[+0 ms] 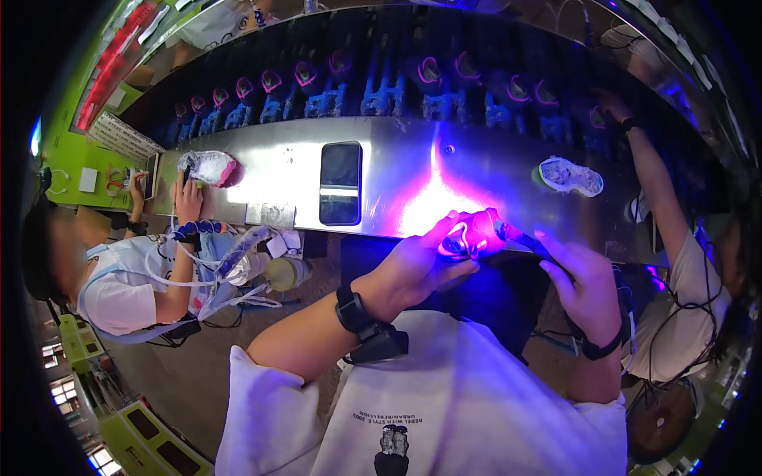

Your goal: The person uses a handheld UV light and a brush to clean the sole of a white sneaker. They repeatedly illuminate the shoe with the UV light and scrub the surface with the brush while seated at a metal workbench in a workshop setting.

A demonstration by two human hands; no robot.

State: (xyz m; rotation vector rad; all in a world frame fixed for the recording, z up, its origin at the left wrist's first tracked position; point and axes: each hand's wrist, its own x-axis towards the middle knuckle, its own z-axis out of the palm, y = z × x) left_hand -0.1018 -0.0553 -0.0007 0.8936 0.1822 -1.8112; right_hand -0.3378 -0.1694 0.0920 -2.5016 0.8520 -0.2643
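My left hand (409, 270) is closed round a shoe (480, 232), just over the near edge of the metal bench. Pink and violet light floods the shoe, so its true colour and finer details are hard to make out. In my right hand (586, 289) is a slim brush (525, 241) with a dark handle, gripped between thumb and fingers. Its tip touches or nearly touches the right end of the shoe; the glare hides which.
A dark phone (340, 178) lies on the metal bench (266, 166). Pale shoes rest at the right (571, 176) and at the left (210, 168), where a co-worker's hand (188, 198) touches one. Beyond runs a dark rack (381, 47) with several pink-outlined pieces. Another person's arm (655, 178) reaches in from the right.
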